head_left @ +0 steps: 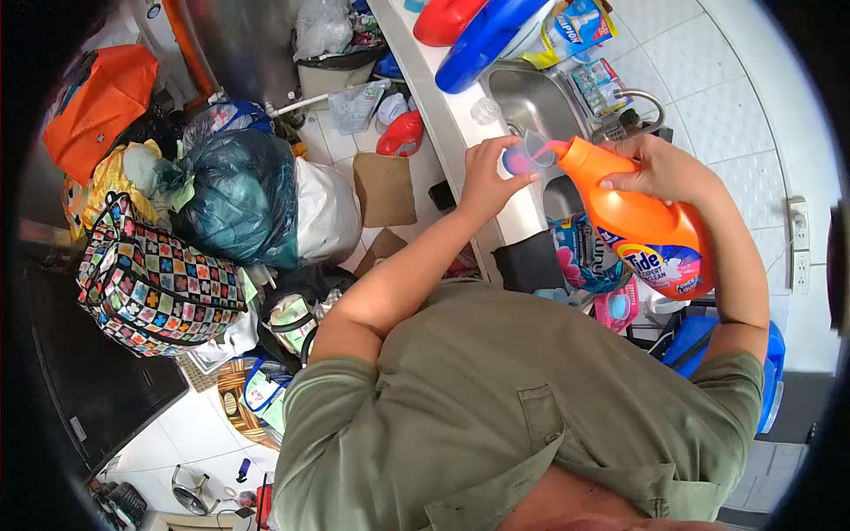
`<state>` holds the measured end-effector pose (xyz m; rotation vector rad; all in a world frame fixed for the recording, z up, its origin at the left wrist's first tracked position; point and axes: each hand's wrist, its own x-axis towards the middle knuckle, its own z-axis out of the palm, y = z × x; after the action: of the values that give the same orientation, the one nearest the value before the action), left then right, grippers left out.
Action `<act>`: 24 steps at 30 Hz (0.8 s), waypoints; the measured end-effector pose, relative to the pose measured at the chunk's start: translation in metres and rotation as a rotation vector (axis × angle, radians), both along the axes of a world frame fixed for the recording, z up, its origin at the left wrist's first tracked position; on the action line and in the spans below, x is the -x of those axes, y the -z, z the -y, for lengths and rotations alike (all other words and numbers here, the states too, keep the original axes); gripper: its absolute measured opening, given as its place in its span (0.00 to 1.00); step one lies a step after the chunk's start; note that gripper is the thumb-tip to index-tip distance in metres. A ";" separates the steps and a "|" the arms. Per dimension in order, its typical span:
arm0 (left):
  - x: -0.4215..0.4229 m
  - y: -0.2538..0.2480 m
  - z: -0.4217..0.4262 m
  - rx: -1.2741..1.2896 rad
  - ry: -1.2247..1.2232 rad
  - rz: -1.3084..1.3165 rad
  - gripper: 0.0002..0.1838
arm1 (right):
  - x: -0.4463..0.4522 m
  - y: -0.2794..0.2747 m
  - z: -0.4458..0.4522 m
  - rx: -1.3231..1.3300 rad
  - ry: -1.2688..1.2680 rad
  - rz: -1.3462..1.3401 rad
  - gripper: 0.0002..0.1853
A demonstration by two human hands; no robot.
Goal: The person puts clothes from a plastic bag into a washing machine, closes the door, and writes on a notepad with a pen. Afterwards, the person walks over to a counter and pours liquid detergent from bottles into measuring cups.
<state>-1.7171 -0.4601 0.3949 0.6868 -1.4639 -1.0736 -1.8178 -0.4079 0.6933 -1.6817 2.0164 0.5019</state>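
Observation:
My right hand grips an orange Tide liquid detergent bottle by its handle, tipped with the spout to the left. A pink stream runs from the spout into a small clear measuring cup. That cup is pinched in my left hand, thumb and fingers around its side, above the counter edge. Bluish-purple liquid shows toward the cup's base. Close by on the white counter stands a small clear cap or cup.
A steel sink with a curved faucet lies beyond my hands. Blue and red bottles stand along the counter. A blue-green pouch sits below the detergent. Filled plastic bags and a red bottle are on the floor.

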 end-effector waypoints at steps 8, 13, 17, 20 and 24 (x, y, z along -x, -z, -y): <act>-0.001 -0.001 -0.004 -0.034 0.023 0.001 0.33 | 0.014 0.010 -0.003 0.006 -0.049 0.095 0.28; -0.002 0.001 -0.004 -0.047 0.023 0.018 0.32 | 0.009 0.009 -0.002 -0.022 -0.037 0.101 0.28; -0.001 0.006 -0.003 -0.038 0.016 0.008 0.32 | 0.003 0.008 -0.001 -0.035 -0.016 0.012 0.28; -0.001 0.008 -0.003 -0.031 0.020 0.006 0.32 | -0.001 0.008 -0.001 -0.059 0.050 -0.011 0.28; -0.001 0.008 -0.003 -0.022 0.010 0.010 0.33 | 0.011 0.015 -0.002 -0.040 0.068 0.042 0.29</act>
<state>-1.7164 -0.4572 0.3873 0.7020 -1.4680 -1.0963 -1.8291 -0.4058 0.6788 -1.5814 2.0131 0.4758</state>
